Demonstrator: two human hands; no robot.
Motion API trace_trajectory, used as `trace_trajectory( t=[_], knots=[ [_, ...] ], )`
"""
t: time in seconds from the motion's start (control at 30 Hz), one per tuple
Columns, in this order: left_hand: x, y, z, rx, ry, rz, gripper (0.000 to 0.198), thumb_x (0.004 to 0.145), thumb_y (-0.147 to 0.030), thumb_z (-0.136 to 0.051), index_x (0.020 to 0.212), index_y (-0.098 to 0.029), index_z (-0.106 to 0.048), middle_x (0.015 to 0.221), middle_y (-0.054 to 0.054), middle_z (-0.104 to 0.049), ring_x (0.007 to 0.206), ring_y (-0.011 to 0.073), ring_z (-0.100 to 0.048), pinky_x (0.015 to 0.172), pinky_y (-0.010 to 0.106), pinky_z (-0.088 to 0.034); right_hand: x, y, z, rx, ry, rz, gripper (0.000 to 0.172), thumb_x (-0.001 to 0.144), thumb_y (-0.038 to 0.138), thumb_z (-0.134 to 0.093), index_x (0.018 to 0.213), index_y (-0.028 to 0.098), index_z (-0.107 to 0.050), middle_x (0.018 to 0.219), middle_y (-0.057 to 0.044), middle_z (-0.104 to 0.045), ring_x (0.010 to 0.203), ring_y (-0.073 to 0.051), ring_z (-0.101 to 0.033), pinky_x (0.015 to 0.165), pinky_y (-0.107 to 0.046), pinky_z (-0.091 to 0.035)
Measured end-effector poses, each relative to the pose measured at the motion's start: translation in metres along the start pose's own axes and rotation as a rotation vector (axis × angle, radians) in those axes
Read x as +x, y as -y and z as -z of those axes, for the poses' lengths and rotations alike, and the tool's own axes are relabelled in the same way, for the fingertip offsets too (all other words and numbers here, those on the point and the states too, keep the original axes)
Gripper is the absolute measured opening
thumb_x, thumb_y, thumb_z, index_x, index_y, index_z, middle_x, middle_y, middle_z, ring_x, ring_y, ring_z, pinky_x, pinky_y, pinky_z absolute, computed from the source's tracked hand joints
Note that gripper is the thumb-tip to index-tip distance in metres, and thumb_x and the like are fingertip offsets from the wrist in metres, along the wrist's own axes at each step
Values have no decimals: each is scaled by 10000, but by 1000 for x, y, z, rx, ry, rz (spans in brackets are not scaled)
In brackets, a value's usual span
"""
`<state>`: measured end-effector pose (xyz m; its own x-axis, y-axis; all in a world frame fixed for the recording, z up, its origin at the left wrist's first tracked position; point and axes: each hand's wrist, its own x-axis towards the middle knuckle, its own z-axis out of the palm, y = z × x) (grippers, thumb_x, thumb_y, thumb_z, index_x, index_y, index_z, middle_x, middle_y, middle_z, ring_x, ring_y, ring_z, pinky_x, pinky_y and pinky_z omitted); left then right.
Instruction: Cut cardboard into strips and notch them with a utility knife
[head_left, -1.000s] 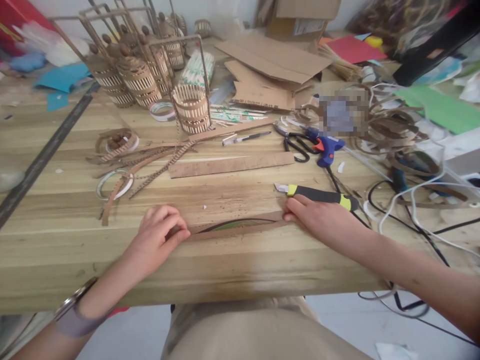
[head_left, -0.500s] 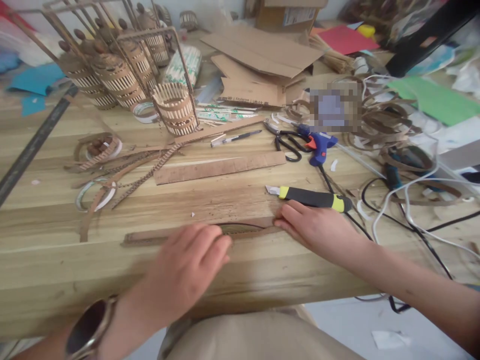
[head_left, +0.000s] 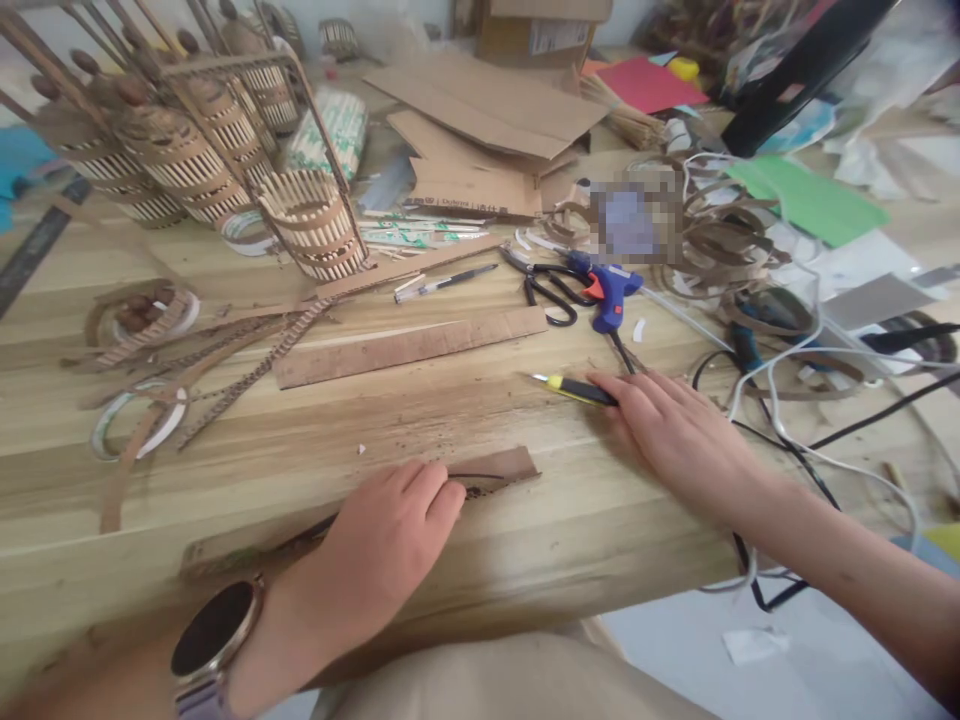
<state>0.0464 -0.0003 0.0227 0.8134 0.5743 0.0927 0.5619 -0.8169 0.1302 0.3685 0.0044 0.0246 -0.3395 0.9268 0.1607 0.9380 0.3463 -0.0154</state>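
Tabletop (head_left: 300,430) knife (head_left: 574,388) now seemingly under hand (head_left: 675,435)

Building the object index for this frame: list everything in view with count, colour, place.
brown cardboard strip: 1, brown, front centre, under left hand
yellow-and-black utility knife: 1, right of centre, under right hand
long cardboard strip: 1, brown, mid-table
blue glue gun: 1, blue, centre right
black-handled scissors: 1, left of glue gun
black-and-white pen: 1, behind long strip
bamboo-slat baskets: several, tan, far left
flat cardboard sheets: several, brown, far centre
cables: several, white and black, right
green paper sheet: 1, far right
wooden table: 1, light
left hand: pressing the strip, wristwatch on wrist
right hand: flat over knife
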Motion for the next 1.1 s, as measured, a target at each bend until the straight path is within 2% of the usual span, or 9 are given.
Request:
trace_trajectory(
  t=[0.1,0.2,0.3,0.4,0.63,0.77,0.87,0.97,1.1],
  knots=[
    [-10,1,-2,-72,5,47,278,988,-82,-373,900,-166,-623,806,47,-586,710,223,-535,605,358,-466,-3,17,17,358,32,-190,367,1017,386,-318,1223,183,-544,841,-89,-720,771,-255,-698,677,-373,-567],
    [-15,3,-3,-110,-43,71,244,993,-112,-401,898,-160,-621,814,55,-588,751,238,-531,657,389,-486,-14,36,29,989,235,-379,387,1031,459,-288,1187,205,-534,744,-49,-702,627,-190,-673,548,-302,-557],
    [-14,2,-2,-137,-102,89,181,993,-159,-438,954,-146,-614,935,93,-599,848,262,-547,719,424,-507,-31,50,28,1426,331,-494,377,1010,479,-375,1213,209,-542,991,-117,-720,715,-175,-684,590,-299,-575],
    [-11,1,-2,-122,-131,78,135,981,-176,-481,1025,-133,-601,1045,123,-600,915,279,-554,746,434,-518,-50,59,21,1612,386,-524,443,972,490,-485,1346,254,-487,1155,-144,-683,805,-181,-677,643,-317,-579],
    [-10,0,-8,-99,-140,24,126,970,-127,-482,956,-130,-607,989,118,-613,860,273,-561,697,430,-530,-73,80,18,1700,355,-506,521,935,563,-525,1361,266,-478,973,-76,-644,646,-132,-569,512,-247,-509],
    [-14,-6,-10,-119,-163,24,168,963,-88,-456,899,-137,-603,991,112,-616,848,258,-558,683,411,-533,-82,87,18,1653,325,-594,370,936,571,-523,1021,220,-605,810,-9,-584,479,-58,-434,422,-199,-385],
    [-18,-11,-9,-148,-171,23,174,962,-78,-453,878,-136,-593,993,110,-615,857,253,-555,693,411,-536,-97,87,15,1584,350,-714,461,898,651,-529,816,199,-564,692,25,-545,402,-36,-377,386,-198,-293],
    [-25,-14,-9,-186,-171,-6,191,980,-98,-436,868,-137,-585,990,105,-606,871,242,-547,712,398,-537,-114,85,11,1477,419,-837,523,846,720,-543,757,204,-519,613,38,-538,377,-48,-387,388,-209,-261],
    [-38,-12,-13,-174,-157,-81,314,996,-86,-351,1120,-196,-618,1084,103,-568,946,236,-530,759,379,-538,-131,90,10,1445,506,-933,548,817,748,-555,759,205,-514,585,41,-562,372,-52,-413,409,-216,-257]
  ],
)
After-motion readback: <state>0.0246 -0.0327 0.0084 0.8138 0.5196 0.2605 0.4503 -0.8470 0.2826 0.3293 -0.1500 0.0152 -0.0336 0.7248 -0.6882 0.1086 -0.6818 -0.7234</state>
